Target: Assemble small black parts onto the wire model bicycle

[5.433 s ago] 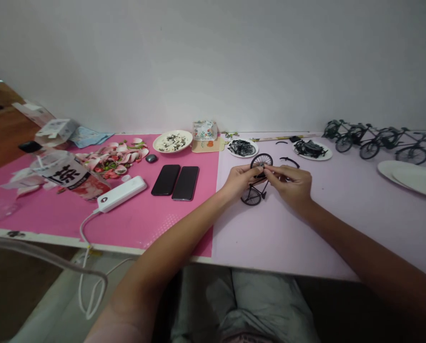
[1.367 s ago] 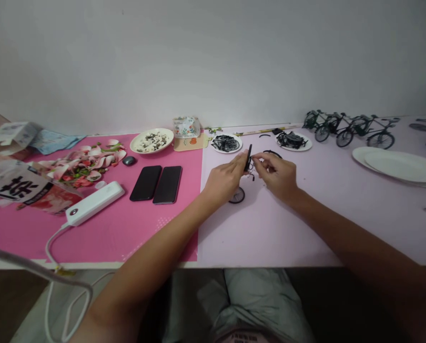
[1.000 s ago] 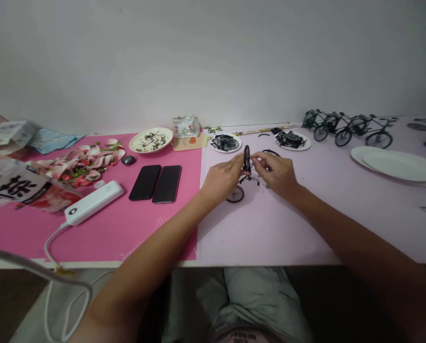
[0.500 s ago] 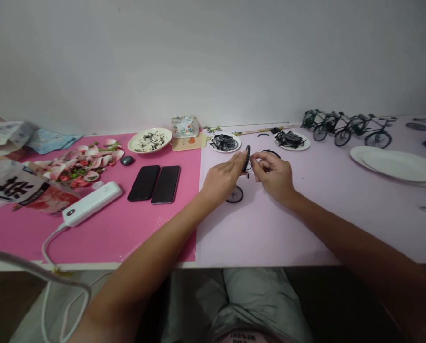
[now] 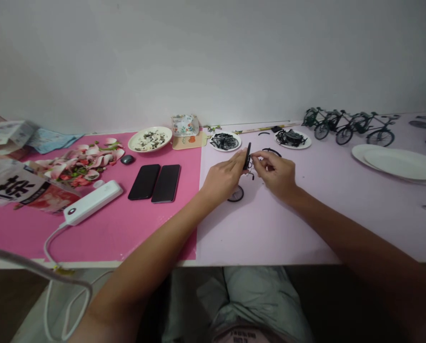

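My left hand (image 5: 225,176) is closed around a small black model bicycle wheel (image 5: 248,156), which stands on edge above the table. Thin dark parts stick out below the wheel, beside my fingers. On the other side of it, my right hand (image 5: 277,172) pinches at the wheel's middle; whatever lies between its fingertips is too small to make out. Another spoked wheel (image 5: 236,194) rests on the table under my left hand, partly hidden by it. Behind my right hand lies a curved black piece (image 5: 272,151).
Black parts fill two small plates, one left (image 5: 226,141) and one right (image 5: 292,138). Several model bicycles (image 5: 352,126) stand at the back right, near stacked white plates (image 5: 402,163). To the left are two phones (image 5: 166,183), a white power bank (image 5: 92,202) and a petal pile (image 5: 80,164).
The wheel in my left hand has turned so its edge faces me more. My right hand has shifted slightly to the right, its fingertips still at the wheel.
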Tool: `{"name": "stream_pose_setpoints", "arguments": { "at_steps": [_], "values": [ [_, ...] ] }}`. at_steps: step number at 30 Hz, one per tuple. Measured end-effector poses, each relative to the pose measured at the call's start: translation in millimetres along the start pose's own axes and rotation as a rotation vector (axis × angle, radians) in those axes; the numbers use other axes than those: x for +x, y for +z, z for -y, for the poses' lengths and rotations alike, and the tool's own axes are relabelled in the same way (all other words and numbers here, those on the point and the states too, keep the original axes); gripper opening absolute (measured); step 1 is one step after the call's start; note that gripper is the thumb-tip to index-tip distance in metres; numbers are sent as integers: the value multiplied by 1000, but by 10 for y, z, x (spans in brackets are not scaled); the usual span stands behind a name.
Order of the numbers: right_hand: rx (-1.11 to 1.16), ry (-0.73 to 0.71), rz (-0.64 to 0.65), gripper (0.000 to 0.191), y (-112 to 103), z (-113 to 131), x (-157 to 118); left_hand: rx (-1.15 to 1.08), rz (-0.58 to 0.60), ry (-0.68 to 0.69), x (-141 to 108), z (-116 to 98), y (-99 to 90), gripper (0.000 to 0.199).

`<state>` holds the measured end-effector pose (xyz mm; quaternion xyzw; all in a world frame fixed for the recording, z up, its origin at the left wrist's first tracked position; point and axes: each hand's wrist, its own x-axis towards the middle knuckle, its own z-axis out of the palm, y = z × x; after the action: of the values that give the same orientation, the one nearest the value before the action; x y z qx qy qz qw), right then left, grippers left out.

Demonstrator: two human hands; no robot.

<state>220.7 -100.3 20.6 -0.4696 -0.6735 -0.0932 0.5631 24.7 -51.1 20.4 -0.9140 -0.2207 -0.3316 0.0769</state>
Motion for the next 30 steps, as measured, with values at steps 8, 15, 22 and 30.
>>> {"name": "stream_pose_setpoints", "arguments": {
  "at_steps": [8,15,22,30],
  "values": [
    [88,117,32,19,8,59,-8,11,27,-24,10,-26,-14,53],
    [252,369,56,28,56,148,-45,-21,48,-55,-24,-7,26,61],
    [283,413,52,28,61,189,-42,-57,41,-83,-25,-50,12,56],
    [288,406,33,20,99,174,-81,-28,17,-128,9,-131,-14,52]
  ]
}}
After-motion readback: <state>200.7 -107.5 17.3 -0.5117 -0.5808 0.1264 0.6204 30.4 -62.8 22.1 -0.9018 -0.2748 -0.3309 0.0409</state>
